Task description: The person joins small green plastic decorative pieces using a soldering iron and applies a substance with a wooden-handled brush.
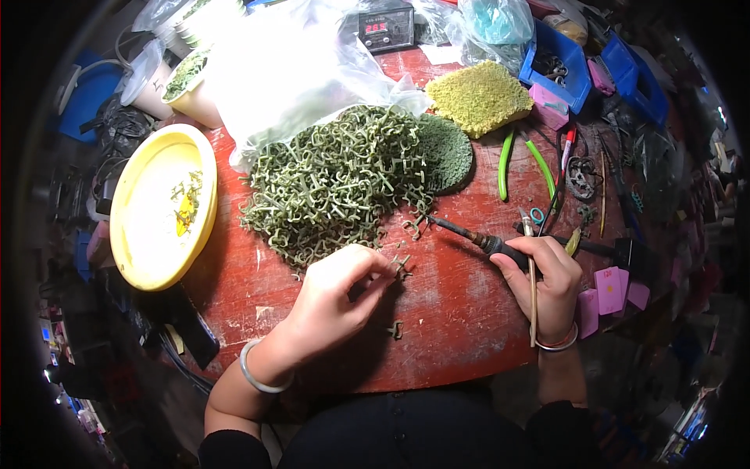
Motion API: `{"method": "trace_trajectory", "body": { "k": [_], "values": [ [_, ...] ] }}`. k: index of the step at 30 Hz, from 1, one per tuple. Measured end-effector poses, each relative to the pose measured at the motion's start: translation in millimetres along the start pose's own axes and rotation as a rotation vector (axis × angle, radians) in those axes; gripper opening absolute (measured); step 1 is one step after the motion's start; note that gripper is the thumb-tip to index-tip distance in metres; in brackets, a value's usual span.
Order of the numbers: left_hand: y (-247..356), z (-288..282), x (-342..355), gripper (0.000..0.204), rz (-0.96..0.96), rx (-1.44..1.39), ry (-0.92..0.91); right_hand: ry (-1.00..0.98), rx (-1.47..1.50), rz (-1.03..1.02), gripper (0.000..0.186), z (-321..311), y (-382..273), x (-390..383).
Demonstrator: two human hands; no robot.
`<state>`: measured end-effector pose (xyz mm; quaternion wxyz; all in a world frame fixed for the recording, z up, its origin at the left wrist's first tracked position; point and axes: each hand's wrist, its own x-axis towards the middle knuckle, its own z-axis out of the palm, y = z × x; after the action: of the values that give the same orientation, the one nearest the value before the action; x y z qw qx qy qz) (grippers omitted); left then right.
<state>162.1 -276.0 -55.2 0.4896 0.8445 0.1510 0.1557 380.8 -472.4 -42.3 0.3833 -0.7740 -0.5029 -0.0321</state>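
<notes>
Left hand (336, 289): grip narrow, pinching green piece (401, 266) at its 2 o'clock.
Right hand (553, 277): grip closed round iron (486, 243) and brush (533, 293); iron aimed at 10 o'clock.
Pile (328, 184): on table (469, 336), left hand's 12 o'clock.
Handling: pinch piece's far end, fingers clear of iron's tip.

This is a workshop: a scuffed red tabletop (469, 336), a soldering-iron-like tool (461, 231) in the right hand (553, 283), green-handled pliers (505, 172) and blue parts bins (580, 87) beyond it, heaped small green pieces (336, 184) beyond the left hand (332, 291).
</notes>
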Motion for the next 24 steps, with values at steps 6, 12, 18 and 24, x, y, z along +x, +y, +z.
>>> {"method": "trace_trajectory", "body": {
  "k": [6, 12, 18, 24],
  "values": [
    [-1.0, 0.1, 1.1, 0.016, 0.04, 0.015, -0.015, -0.001, 0.0, -0.005, 0.025, -1.4, -0.4, -0.2],
    [3.2, 0.2, 0.8, 0.013, -0.087, -0.108, -0.09, 0.024, -0.003, -0.016, 0.025, -3.3, -0.5, -0.3],
    [1.1, 0.3, 0.4, 0.012, -0.18, -0.246, -0.054, 0.029, 0.001, -0.025, 0.026, -3.6, -0.3, -0.9],
    [-2.3, 0.1, -1.6, 0.013, -0.113, -0.119, -0.014, -0.032, 0.035, -0.018, 0.027, -2.7, 2.8, -2.5]
  ]
}}
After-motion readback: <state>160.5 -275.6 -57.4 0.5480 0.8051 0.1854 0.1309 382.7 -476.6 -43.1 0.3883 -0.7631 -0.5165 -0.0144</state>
